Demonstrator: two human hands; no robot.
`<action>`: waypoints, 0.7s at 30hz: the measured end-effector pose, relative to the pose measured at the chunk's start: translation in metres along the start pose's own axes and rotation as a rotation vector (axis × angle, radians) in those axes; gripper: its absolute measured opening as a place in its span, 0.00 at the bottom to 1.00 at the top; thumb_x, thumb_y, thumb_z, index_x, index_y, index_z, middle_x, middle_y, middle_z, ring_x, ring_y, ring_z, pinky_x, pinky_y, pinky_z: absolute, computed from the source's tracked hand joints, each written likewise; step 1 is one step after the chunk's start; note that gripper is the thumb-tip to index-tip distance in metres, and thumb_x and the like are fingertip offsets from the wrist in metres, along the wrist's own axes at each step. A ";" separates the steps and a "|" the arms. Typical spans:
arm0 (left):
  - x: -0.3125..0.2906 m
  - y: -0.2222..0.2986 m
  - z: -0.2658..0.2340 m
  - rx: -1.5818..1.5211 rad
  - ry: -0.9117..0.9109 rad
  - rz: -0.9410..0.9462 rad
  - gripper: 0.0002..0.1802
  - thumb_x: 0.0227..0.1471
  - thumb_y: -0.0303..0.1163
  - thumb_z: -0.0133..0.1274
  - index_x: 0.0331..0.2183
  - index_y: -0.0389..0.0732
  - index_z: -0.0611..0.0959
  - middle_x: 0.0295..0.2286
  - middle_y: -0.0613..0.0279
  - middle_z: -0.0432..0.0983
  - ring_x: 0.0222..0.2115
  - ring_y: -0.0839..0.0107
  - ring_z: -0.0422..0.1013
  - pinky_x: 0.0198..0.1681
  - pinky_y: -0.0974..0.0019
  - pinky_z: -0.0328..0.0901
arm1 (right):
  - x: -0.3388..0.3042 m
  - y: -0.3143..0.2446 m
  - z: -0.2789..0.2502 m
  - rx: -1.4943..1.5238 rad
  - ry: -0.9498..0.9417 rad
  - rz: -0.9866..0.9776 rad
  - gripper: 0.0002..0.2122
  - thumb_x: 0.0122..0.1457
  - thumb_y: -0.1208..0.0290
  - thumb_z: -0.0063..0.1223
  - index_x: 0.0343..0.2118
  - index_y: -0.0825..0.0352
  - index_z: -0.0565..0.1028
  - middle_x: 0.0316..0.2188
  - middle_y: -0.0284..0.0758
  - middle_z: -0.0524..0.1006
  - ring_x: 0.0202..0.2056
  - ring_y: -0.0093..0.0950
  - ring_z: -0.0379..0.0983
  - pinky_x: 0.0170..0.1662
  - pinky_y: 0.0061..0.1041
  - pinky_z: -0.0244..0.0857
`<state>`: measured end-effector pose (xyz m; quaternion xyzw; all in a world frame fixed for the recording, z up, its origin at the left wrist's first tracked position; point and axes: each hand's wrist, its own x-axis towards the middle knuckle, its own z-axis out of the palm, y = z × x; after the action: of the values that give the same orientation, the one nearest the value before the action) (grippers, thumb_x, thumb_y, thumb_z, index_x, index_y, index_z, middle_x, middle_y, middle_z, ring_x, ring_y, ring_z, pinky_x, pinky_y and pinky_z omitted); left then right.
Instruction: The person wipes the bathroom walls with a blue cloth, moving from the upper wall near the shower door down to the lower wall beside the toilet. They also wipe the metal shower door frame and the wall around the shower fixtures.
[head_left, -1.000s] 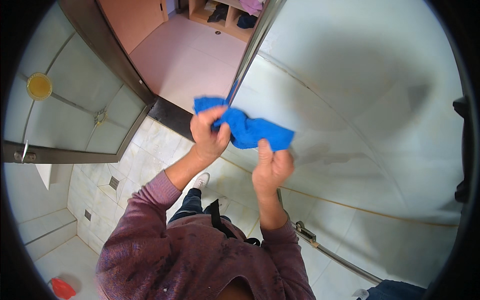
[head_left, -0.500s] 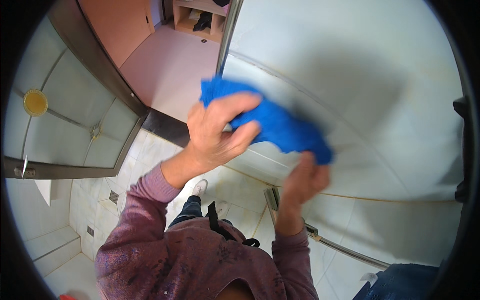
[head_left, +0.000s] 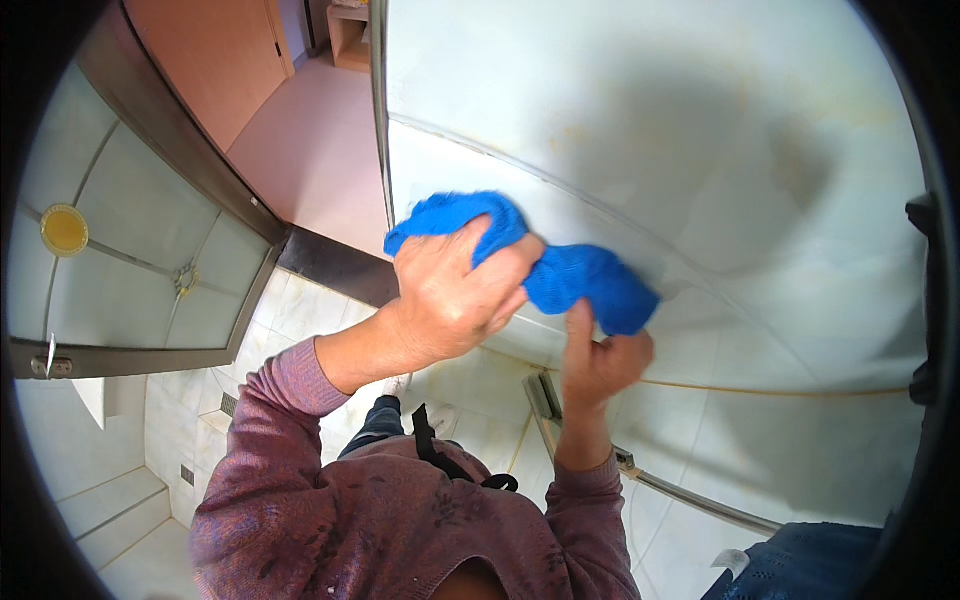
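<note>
A blue cloth (head_left: 570,278) stretches between my two hands in front of the pale tiled wall (head_left: 640,130). My left hand (head_left: 455,290) is closed around its left part, with the cloth bunched over the fingers and one end hanging out past the knuckles. At the cloth's right end, my right hand (head_left: 605,360) pinches it with the thumb on the near side. Whether the cloth touches the wall I cannot tell. Its middle is twisted and narrow beside the left fingers.
On the left, a metal-framed door (head_left: 150,270) with frosted panels stands ajar beside a dark threshold (head_left: 335,262). A curved metal rail (head_left: 700,502) runs along the lower right. Dark blue fabric (head_left: 810,565) lies at the bottom right. Pale tiles (head_left: 310,310) cover the floor.
My left hand has turned and its fingers have closed more tightly on the cloth, bunching it. The right hand still grips the other end. The view has shifted slightly to the right.
</note>
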<state>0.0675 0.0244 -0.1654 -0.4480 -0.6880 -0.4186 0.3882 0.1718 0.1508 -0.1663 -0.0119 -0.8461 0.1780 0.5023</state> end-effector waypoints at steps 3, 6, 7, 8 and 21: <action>-0.041 0.001 0.011 -0.033 -0.110 -0.145 0.16 0.28 0.31 0.59 0.28 0.43 0.78 0.20 0.62 0.68 0.16 0.66 0.65 0.17 0.67 0.58 | -0.033 0.010 0.015 0.039 -0.085 0.120 0.10 0.42 0.75 0.59 0.29 0.64 0.73 0.18 0.37 0.71 0.17 0.35 0.67 0.20 0.27 0.60; -0.078 0.000 0.022 -0.080 -0.187 -0.254 0.16 0.30 0.28 0.58 0.29 0.42 0.76 0.19 0.61 0.69 0.17 0.64 0.66 0.18 0.65 0.60 | -0.072 0.018 0.034 0.122 -0.081 0.244 0.08 0.43 0.78 0.57 0.29 0.67 0.72 0.21 0.38 0.73 0.20 0.33 0.70 0.23 0.26 0.62; -0.089 -0.001 0.026 -0.090 -0.226 -0.296 0.16 0.30 0.27 0.58 0.29 0.42 0.76 0.18 0.61 0.69 0.17 0.64 0.66 0.19 0.65 0.60 | -0.084 0.021 0.038 0.156 -0.103 0.315 0.08 0.44 0.79 0.56 0.29 0.69 0.73 0.22 0.39 0.74 0.21 0.32 0.72 0.25 0.26 0.63; -0.100 0.000 0.030 -0.119 -0.268 -0.339 0.15 0.31 0.25 0.57 0.29 0.42 0.75 0.19 0.61 0.70 0.18 0.63 0.67 0.20 0.64 0.62 | -0.095 0.025 0.041 0.156 -0.139 0.344 0.09 0.44 0.80 0.55 0.31 0.69 0.72 0.22 0.39 0.74 0.22 0.33 0.72 0.26 0.26 0.64; -0.003 -0.003 -0.004 -0.189 0.222 -0.158 0.13 0.32 0.23 0.59 0.28 0.39 0.77 0.23 0.62 0.74 0.17 0.70 0.69 0.20 0.73 0.63 | -0.006 -0.018 -0.002 0.474 0.285 0.395 0.06 0.46 0.78 0.57 0.28 0.71 0.74 0.24 0.33 0.76 0.23 0.17 0.68 0.25 0.18 0.61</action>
<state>0.0657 0.0191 -0.1675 -0.3778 -0.6315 -0.5578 0.3838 0.1789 0.1335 -0.1653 -0.0830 -0.6838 0.4602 0.5602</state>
